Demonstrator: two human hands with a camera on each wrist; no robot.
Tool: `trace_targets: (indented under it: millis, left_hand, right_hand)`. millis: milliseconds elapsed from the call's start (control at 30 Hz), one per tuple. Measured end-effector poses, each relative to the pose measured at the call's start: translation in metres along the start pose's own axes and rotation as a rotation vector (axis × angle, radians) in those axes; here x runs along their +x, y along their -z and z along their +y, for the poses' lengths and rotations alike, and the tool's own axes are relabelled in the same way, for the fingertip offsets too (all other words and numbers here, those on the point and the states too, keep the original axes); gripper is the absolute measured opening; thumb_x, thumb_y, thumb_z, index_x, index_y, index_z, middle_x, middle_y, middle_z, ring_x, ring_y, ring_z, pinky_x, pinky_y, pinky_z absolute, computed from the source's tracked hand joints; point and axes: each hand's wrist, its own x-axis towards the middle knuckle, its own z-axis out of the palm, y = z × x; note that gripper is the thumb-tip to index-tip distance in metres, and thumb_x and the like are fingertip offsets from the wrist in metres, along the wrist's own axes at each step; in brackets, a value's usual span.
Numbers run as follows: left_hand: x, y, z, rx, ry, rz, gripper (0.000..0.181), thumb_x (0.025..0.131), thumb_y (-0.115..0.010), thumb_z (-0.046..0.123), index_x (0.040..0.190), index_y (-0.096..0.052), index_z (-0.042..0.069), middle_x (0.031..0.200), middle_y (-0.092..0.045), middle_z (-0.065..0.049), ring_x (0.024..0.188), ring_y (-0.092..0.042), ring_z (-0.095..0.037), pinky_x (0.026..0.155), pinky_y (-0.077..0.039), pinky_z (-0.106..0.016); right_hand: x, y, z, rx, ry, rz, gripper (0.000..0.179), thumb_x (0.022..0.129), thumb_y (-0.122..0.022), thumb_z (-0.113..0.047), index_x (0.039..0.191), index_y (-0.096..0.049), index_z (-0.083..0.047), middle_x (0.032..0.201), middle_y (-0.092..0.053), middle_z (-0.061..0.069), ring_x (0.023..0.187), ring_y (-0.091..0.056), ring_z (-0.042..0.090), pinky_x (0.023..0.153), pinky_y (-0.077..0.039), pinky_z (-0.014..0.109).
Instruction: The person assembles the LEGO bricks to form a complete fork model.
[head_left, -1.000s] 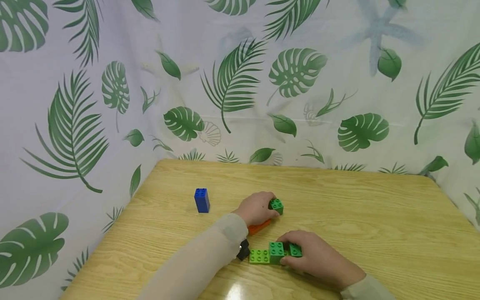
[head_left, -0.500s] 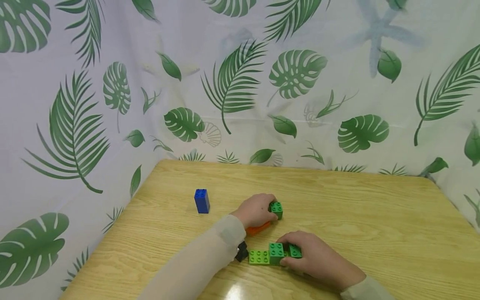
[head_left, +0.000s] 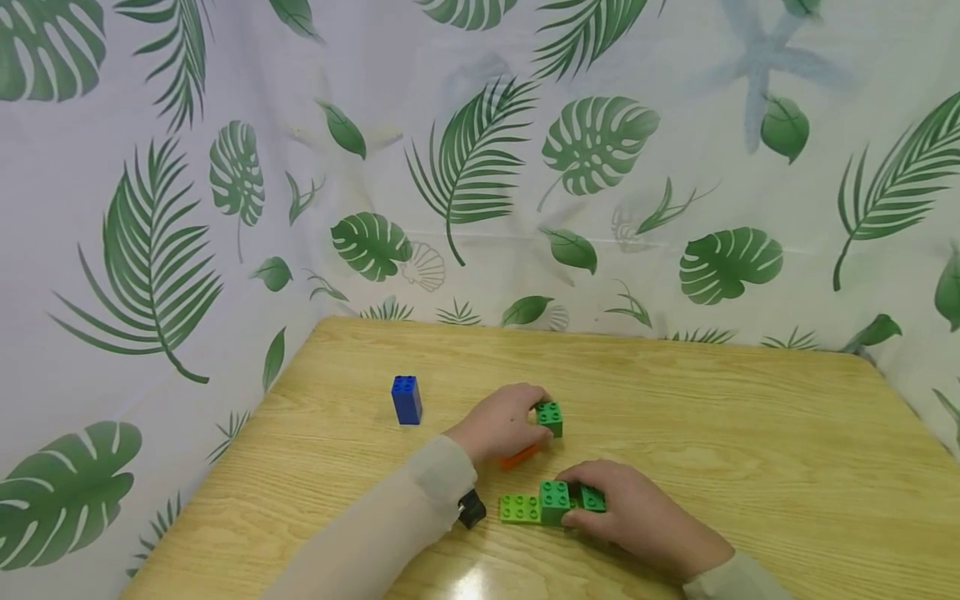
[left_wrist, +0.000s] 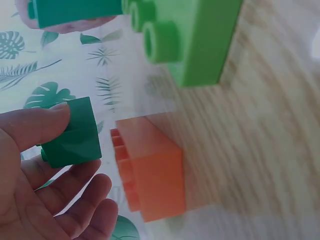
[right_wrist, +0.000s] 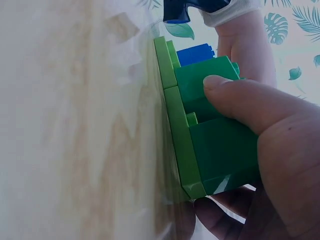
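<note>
My left hand (head_left: 504, 423) pinches a small dark green toy brick (left_wrist: 75, 137) between thumb and fingers, studs up in the head view. An orange toy brick (left_wrist: 160, 182) stands on the table beside that hand, mostly hidden by it in the head view. Nearer to me, my right hand (head_left: 626, 512) grips a row of light green flat bricks (head_left: 519, 507) bearing two dark green bricks. The thumb lies on the side of the left dark green brick (right_wrist: 205, 82); the other dark green brick (right_wrist: 225, 150) sits within the hand, a narrow gap between them.
A tall blue block (head_left: 407, 402) with studs on top stands upright at the left of the wooden table (head_left: 750, 417). A black device (head_left: 471, 508) shows at my left wrist. A leaf-print cloth (head_left: 480, 167) hangs behind and to the left.
My left hand, with its dark green brick, has shifted slightly left and a little nearer to me. The right hand keeps its grip on the row in the same place.
</note>
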Motion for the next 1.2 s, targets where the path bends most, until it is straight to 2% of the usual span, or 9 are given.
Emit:
trace_targets:
  millis: [233, 333, 433, 700, 900, 1200]
  left_hand:
    - [-0.019, 0.006, -0.001, 0.036, -0.069, 0.014, 0.043, 0.097, -0.071, 0.031, 0.135, -0.061, 0.014, 0.127, -0.062, 0.002, 0.115, -0.057, -0.012, 0.101, -0.045, -0.032]
    - [-0.03, 0.009, 0.0, 0.034, -0.075, 0.006, 0.044, 0.097, -0.071, 0.032, 0.136, -0.061, 0.015, 0.127, -0.063, 0.003, 0.112, -0.058, -0.011, 0.099, -0.046, -0.032]
    - [-0.041, 0.011, 0.001, 0.018, -0.071, 0.002, 0.045, 0.097, -0.071, 0.032, 0.137, -0.061, 0.015, 0.126, -0.063, 0.004, 0.107, -0.059, -0.01, 0.096, -0.048, -0.032]
    - [-0.066, 0.013, 0.001, 0.001, -0.07, -0.009, 0.044, 0.098, -0.07, 0.029, 0.139, -0.059, 0.017, 0.129, -0.062, 0.005, 0.109, -0.059, -0.008, 0.094, -0.049, -0.032]
    - [-0.077, 0.01, 0.001, -0.042, -0.055, -0.045, 0.045, 0.097, -0.07, 0.028, 0.14, -0.058, 0.018, 0.131, -0.061, 0.007, 0.115, -0.059, -0.009, 0.097, -0.049, -0.035]
    - [-0.09, 0.003, -0.005, -0.105, -0.031, -0.068, 0.043, 0.095, -0.072, 0.031, 0.136, -0.062, 0.019, 0.125, -0.063, 0.01, 0.106, -0.06, -0.004, 0.094, -0.05, -0.035]
  right_hand:
    - [0.0, -0.002, 0.004, -0.035, 0.024, 0.049, 0.046, 0.089, -0.074, -0.052, 0.124, -0.069, -0.023, 0.12, -0.065, -0.009, 0.112, -0.06, 0.018, 0.097, -0.047, 0.051]
    - [0.0, -0.002, 0.006, -0.045, 0.029, 0.061, 0.046, 0.089, -0.074, -0.052, 0.124, -0.069, -0.023, 0.119, -0.065, -0.009, 0.111, -0.06, 0.017, 0.096, -0.048, 0.05]
    - [0.001, -0.002, 0.006, -0.048, 0.025, 0.059, 0.047, 0.089, -0.074, -0.052, 0.125, -0.069, -0.022, 0.119, -0.066, -0.009, 0.111, -0.06, 0.017, 0.096, -0.048, 0.05]
    - [0.0, -0.003, 0.006, -0.027, 0.021, 0.062, 0.045, 0.089, -0.074, -0.052, 0.124, -0.069, -0.023, 0.118, -0.066, -0.011, 0.11, -0.061, 0.016, 0.095, -0.048, 0.049]
    - [-0.001, -0.003, 0.008, -0.018, 0.02, 0.058, 0.045, 0.089, -0.075, -0.051, 0.124, -0.069, -0.023, 0.119, -0.066, -0.009, 0.11, -0.061, 0.017, 0.095, -0.048, 0.05]
    - [-0.001, -0.003, 0.009, -0.028, 0.019, 0.072, 0.045, 0.089, -0.076, -0.048, 0.125, -0.069, -0.023, 0.122, -0.066, -0.006, 0.115, -0.06, 0.02, 0.099, -0.046, 0.052]
